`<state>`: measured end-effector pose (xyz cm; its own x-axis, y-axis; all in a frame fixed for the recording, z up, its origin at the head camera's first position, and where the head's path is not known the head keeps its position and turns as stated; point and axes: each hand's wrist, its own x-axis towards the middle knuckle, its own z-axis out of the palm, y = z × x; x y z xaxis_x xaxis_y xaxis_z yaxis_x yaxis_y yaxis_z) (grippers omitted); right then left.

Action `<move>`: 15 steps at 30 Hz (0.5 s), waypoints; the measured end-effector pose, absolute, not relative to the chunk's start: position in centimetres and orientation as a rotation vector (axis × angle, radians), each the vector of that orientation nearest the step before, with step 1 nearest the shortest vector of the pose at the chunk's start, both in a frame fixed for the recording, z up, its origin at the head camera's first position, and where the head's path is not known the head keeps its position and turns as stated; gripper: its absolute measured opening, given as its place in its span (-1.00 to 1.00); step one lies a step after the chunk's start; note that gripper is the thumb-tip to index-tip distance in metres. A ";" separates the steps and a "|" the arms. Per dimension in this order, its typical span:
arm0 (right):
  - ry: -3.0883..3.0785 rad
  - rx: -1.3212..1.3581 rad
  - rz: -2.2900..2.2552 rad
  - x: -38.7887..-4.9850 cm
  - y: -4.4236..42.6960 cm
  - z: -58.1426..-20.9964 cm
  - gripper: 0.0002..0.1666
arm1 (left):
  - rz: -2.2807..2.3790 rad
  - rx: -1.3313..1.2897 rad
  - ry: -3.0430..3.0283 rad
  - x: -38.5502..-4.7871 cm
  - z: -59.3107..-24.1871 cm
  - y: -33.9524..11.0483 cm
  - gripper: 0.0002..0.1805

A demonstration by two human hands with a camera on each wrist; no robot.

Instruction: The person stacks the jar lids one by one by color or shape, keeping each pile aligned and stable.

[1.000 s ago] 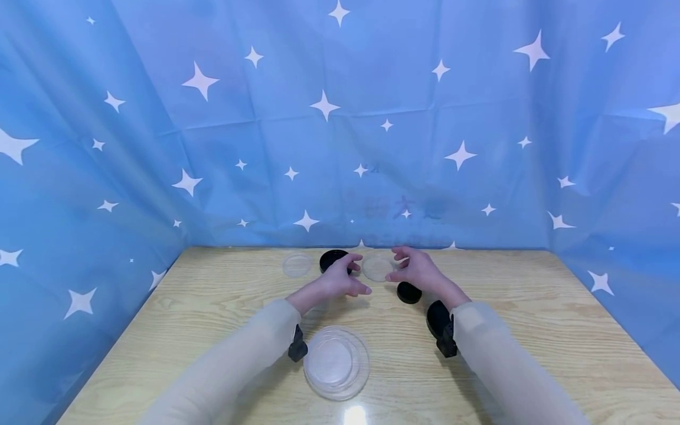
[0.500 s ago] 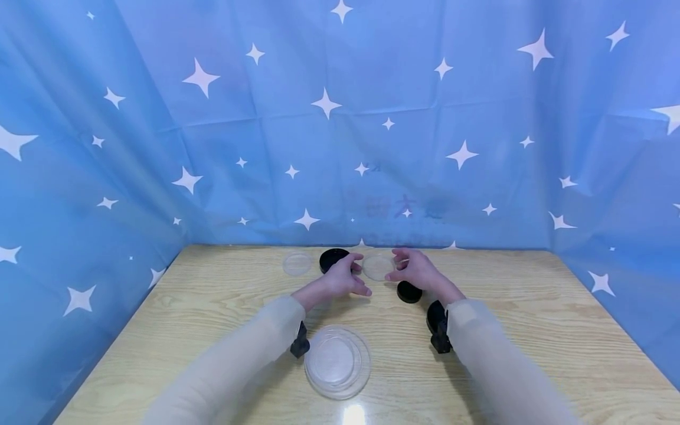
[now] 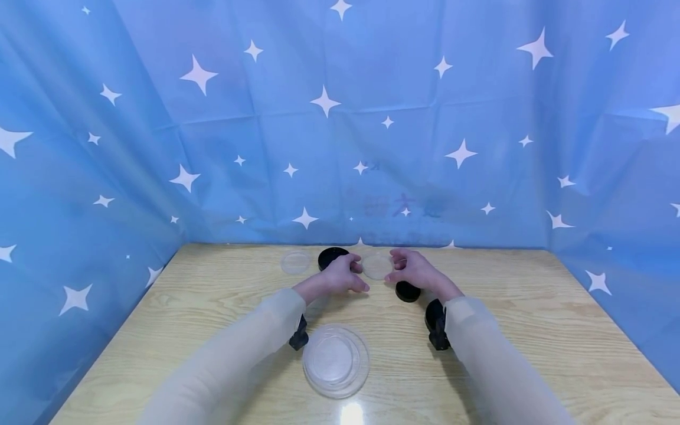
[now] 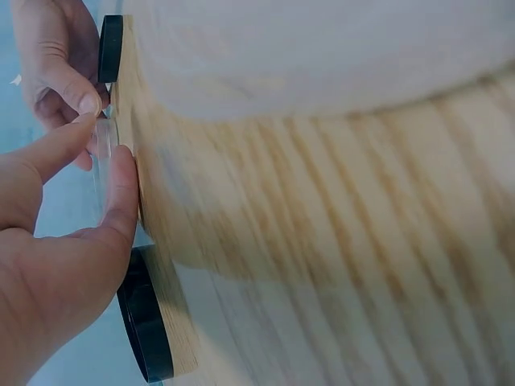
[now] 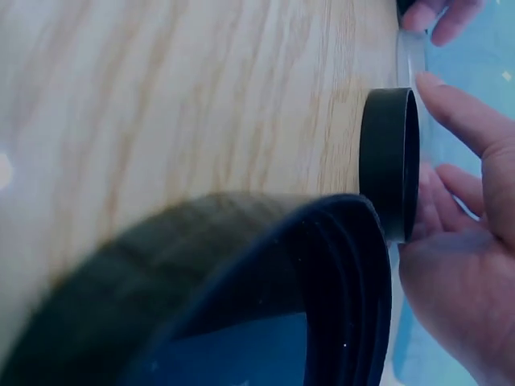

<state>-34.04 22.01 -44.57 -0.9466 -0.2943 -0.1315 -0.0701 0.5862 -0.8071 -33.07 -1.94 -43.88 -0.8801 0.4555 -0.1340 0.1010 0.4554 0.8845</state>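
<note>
A clear round dish or lid lies flat near the table's back edge, between my two hands. My left hand is at its left side, thumb and fingers spread apart and curved toward the rim. From the right, my right hand reaches in, with thumb and fingertips at or very near the rim; contact is hard to tell. Beside and partly behind the left hand is a black round lid. A smaller black lid sits just under the right hand, and another black ring-edged lid stands by the right wrist.
Nested clear round dishes lie at the table's front middle, next to the left forearm. Another clear disc is at the back left. A blue starry curtain hangs behind the wooden table.
The hands stay at either side of the clear dish almost without moving. The view has shifted very slightly, and the right wrist camera sits a little farther left.
</note>
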 end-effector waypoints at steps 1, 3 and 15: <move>2.564 -0.304 -1.287 -34.0 22.1 -44.5 -0.10 | 1.392 0.472 2.360 -33.1 -43.9 -1.9 -0.06; 2.553 -0.305 -1.287 -33.9 22.2 -44.5 -0.10 | 1.382 0.473 2.367 -33.3 -43.9 -1.8 -0.07; 2.522 -0.354 -1.296 -33.6 22.6 -44.4 -0.13 | 1.340 0.447 2.416 -33.2 -43.8 -1.4 -0.20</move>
